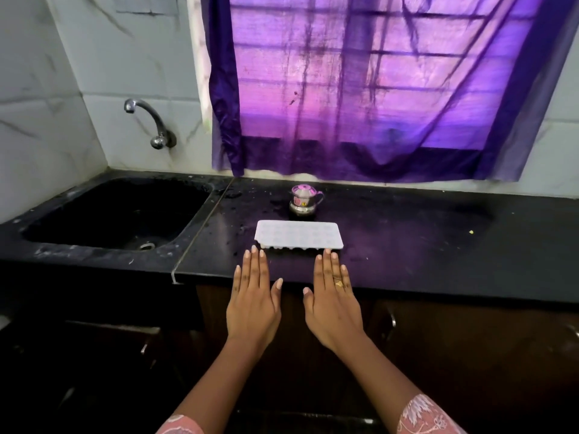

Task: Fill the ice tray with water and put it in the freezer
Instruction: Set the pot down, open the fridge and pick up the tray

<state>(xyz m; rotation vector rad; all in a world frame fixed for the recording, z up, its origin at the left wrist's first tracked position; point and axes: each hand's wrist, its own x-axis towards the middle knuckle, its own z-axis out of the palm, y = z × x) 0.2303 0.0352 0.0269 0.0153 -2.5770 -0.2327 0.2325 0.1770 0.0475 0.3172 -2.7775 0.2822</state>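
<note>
Both ends: grip ice tray (297, 234) level, head for tap (147, 120) upper left (left hand (253, 303), right hand (332, 308) straight-fingered, empty).

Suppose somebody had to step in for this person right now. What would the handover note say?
Left hand: open, flat, holds nothing, fingertips at the ice tray's front left corner.
Right hand: open, flat, holds nothing, fingertips at the tray's front edge.
Ice tray: lies flat on the black counter, right of the sink, with a small steel jug just behind it.
Tap: on the wall above the sink, no water running.
Done: nothing that shows; no water can be made out in the tray.
Left: fill the tray, then carry it to the freezer, which is not in view.
</note>
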